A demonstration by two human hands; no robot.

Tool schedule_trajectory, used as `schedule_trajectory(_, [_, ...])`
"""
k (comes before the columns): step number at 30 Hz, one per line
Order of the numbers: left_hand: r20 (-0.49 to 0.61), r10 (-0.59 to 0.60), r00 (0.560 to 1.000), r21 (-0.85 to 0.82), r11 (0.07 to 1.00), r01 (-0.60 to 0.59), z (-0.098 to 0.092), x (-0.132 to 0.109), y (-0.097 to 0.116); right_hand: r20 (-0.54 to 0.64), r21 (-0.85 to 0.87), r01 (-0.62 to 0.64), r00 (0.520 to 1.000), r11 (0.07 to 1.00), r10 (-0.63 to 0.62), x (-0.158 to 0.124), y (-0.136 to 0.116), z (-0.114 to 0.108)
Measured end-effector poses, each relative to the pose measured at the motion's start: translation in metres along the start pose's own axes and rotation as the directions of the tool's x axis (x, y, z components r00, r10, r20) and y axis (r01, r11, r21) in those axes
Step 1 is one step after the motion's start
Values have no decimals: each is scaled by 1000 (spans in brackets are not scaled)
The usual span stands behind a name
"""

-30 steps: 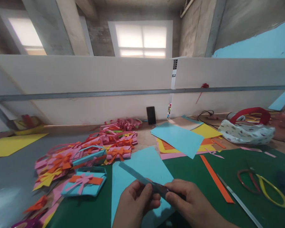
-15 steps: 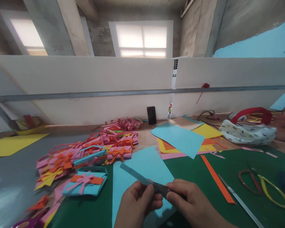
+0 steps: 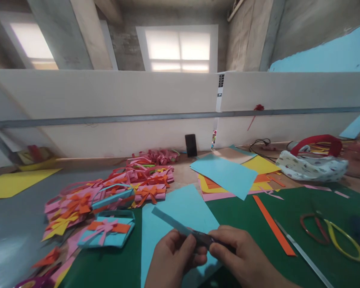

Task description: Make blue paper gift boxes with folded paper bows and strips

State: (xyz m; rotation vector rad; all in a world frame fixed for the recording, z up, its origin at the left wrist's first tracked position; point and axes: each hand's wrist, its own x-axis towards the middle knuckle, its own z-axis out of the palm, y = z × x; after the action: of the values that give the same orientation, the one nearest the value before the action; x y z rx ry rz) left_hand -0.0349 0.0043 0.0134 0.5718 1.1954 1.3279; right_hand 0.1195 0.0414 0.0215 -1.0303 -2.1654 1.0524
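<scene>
My left hand [image 3: 180, 254] is closed, thumb and fingers pinching a narrow light-blue paper strip [image 3: 169, 221] that slants up and to the left. My right hand [image 3: 240, 252] is closed around a slim dark tool [image 3: 203, 239], whose front end meets the strip at my left fingertips; its exact kind is partly hidden by the fingers. Under both hands lies a large light-blue paper sheet [image 3: 180, 204]. Left of it sits a small blue paper bag [image 3: 120, 236] with an orange band and a pink bow.
Pink paper bags with bows [image 3: 84, 202] are heaped at left. Coloured sheets [image 3: 228, 172] lie ahead, near a standing phone [image 3: 191, 145]. On the green mat [image 3: 240, 216] are an orange strip [image 3: 273, 225], a ruler-like strip [image 3: 303, 254] and scissors [image 3: 345, 244]. A patterned basket [image 3: 313, 167] stands behind.
The dark tool has shifted slightly at the strip, showing a little more of its shape. Both hands otherwise keep nearly the same place and grip.
</scene>
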Motion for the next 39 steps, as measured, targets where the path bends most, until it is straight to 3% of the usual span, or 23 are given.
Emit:
schedule_trajectory(17, [59,20,998,10,1000,-20,1,1,-3,-1,-1,7,1000,1000,-7,-1,0,1])
schedule_trajectory(28, [35,14,999,-14,1000,-13,1,1,-2,-8,76,-27,1000,997,27,1,1,1])
schedule_trajectory(39, [111,-13,994,-26,1000,16,3,-1,-1,-5,83,-4,1000,997,4,2,-2,2])
